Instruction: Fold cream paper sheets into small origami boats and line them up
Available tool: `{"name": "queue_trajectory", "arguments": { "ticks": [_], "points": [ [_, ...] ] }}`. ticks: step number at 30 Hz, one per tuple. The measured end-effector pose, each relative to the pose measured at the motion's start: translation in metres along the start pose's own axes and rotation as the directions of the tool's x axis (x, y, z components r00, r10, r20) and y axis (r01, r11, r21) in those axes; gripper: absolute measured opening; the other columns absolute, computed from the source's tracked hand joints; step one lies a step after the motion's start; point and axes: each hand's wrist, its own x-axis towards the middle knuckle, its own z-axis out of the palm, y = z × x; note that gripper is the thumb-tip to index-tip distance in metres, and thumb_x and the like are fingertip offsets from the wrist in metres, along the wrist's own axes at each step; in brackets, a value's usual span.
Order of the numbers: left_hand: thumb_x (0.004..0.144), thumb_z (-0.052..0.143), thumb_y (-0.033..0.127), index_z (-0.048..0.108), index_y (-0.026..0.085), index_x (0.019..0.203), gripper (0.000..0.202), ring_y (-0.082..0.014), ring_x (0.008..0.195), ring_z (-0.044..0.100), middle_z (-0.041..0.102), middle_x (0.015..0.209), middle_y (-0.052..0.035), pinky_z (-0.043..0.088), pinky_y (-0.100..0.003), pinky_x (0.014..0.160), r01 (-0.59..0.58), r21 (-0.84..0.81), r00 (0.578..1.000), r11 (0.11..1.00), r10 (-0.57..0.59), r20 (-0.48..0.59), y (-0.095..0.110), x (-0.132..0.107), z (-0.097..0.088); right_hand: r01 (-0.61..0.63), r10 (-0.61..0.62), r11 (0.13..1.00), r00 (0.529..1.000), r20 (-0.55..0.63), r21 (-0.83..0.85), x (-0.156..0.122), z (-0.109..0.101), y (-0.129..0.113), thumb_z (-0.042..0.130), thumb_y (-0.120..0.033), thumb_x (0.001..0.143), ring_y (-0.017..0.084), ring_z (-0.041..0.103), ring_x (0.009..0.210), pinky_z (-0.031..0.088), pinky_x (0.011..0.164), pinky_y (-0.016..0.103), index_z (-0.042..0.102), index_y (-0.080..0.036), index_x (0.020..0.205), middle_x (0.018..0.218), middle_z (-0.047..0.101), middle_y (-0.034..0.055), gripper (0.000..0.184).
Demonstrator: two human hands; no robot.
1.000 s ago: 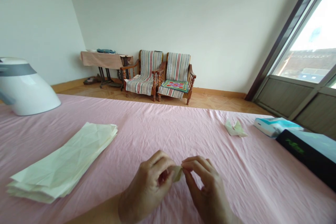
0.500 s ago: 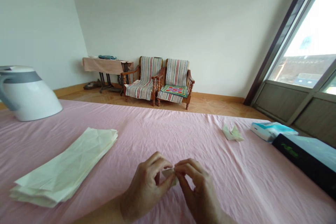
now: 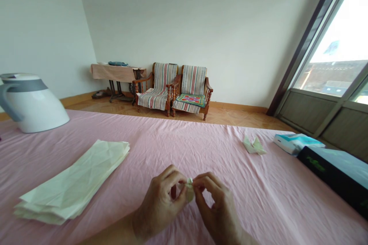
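Between my two hands is a small folded piece of pale green paper (image 3: 190,191), held just above the pink cloth at the front of the table. My left hand (image 3: 162,199) pinches its left side between thumb and fingers. On the other side, my right hand (image 3: 217,203) grips the right edge with its fingertips. A little tip of the paper pokes up between the fingers; much of the rest is hidden behind them. To the right lies a folded paper figure (image 3: 254,146) with pointed ends, in the same pale green.
A stack of creased pale green sheets (image 3: 77,182) lies at left, with a white and grey jug (image 3: 40,103) behind it. At right are a black box (image 3: 330,176) and a blue-and-white pack (image 3: 297,142). Two wooden armchairs (image 3: 175,88) stand against the far wall.
My fingers have moved slightly apart around the folded paper, and more of it shows, including a small tip pointing up. The other things on the table stay where they were.
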Motion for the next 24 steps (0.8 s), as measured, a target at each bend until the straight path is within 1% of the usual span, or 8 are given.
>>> {"name": "queue_trajectory", "arguments": {
  "ticks": [3,6,9,12,15,18,21,24],
  "points": [
    [0.086,0.055,0.013,0.057,0.016,0.078,0.009,-0.0087,0.056,0.053,0.053,0.075,-0.0002,0.041,-0.018,0.051,0.014,0.017,1.000,1.000,-0.014,-0.013,-0.001,0.001,-0.001,-0.031,0.032,0.999,0.999,-0.017,0.011,-0.001,-0.002,0.005,0.048,-0.016,0.090,0.014,0.058,0.069,0.043,0.062,0.025,0.059,-0.020,0.081,0.077,0.061,0.0017,0.015],
    [0.087,0.051,0.011,0.057,0.016,0.078,0.012,-0.0091,0.057,0.054,0.054,0.075,-0.0008,0.041,-0.018,0.052,0.031,0.016,1.000,0.999,-0.030,-0.001,-0.005,0.002,-0.003,-0.102,0.103,0.995,0.995,-0.019,0.019,-0.003,-0.004,0.012,0.050,-0.020,0.091,0.014,0.059,0.068,0.044,0.063,0.024,0.060,-0.020,0.086,0.077,0.063,0.0007,0.011],
    [0.087,0.050,0.011,0.058,0.016,0.079,0.013,-0.0104,0.061,0.054,0.055,0.075,-0.0010,0.042,-0.019,0.054,0.043,0.013,0.999,0.999,-0.043,0.032,-0.010,0.002,-0.005,-0.187,0.185,0.981,0.982,0.041,0.056,-0.006,-0.006,0.018,0.050,-0.023,0.092,0.014,0.062,0.070,0.046,0.065,0.023,0.061,-0.021,0.091,0.081,0.067,0.0005,0.011],
    [0.086,0.051,0.011,0.059,0.016,0.079,0.012,-0.0120,0.065,0.055,0.057,0.075,-0.0014,0.043,-0.020,0.058,0.052,0.023,0.997,0.998,-0.053,0.062,-0.016,0.003,-0.007,-0.229,0.221,0.970,0.971,0.092,0.079,-0.007,-0.007,0.021,0.048,-0.023,0.093,0.014,0.065,0.071,0.047,0.065,0.023,0.061,-0.021,0.091,0.081,0.069,0.0006,0.013],
    [0.085,0.055,0.011,0.062,0.017,0.080,0.010,-0.0132,0.069,0.056,0.061,0.076,-0.0014,0.043,-0.022,0.061,0.076,0.002,0.991,0.997,-0.076,0.107,-0.018,0.005,-0.007,-0.235,0.229,0.971,0.968,0.107,0.052,-0.007,-0.005,0.022,0.049,-0.021,0.090,0.014,0.064,0.067,0.046,0.062,0.022,0.061,-0.021,0.090,0.075,0.068,-0.0003,0.013],
    [0.083,0.059,0.011,0.065,0.017,0.083,0.008,-0.0133,0.071,0.057,0.064,0.079,-0.0012,0.044,-0.022,0.063,0.127,-0.036,0.981,0.991,-0.120,0.154,-0.018,0.006,-0.007,-0.221,0.217,0.975,0.972,0.094,0.033,-0.007,-0.001,0.024,0.051,-0.017,0.085,0.013,0.061,0.063,0.045,0.059,0.021,0.060,-0.021,0.088,0.070,0.065,-0.0018,0.011],
    [0.082,0.062,0.010,0.067,0.018,0.088,0.011,-0.0136,0.072,0.058,0.065,0.081,-0.0013,0.045,-0.022,0.064,0.146,-0.054,0.978,0.988,-0.136,0.158,-0.019,0.006,-0.006,-0.191,0.188,0.981,0.979,0.080,0.026,-0.006,0.001,0.026,0.051,-0.014,0.082,0.012,0.060,0.062,0.044,0.056,0.020,0.061,-0.022,0.087,0.073,0.064,-0.0013,0.014],
    [0.083,0.061,0.011,0.068,0.018,0.084,0.010,-0.0129,0.069,0.058,0.064,0.078,-0.0011,0.044,-0.021,0.061,0.123,-0.064,0.983,0.990,-0.113,0.144,-0.019,0.006,-0.005,-0.170,0.170,0.985,0.981,0.096,-0.010,-0.005,0.000,0.028,0.050,-0.014,0.082,0.012,0.059,0.061,0.043,0.055,0.020,0.063,-0.021,0.084,0.075,0.063,-0.0005,0.014]
  ]
}}
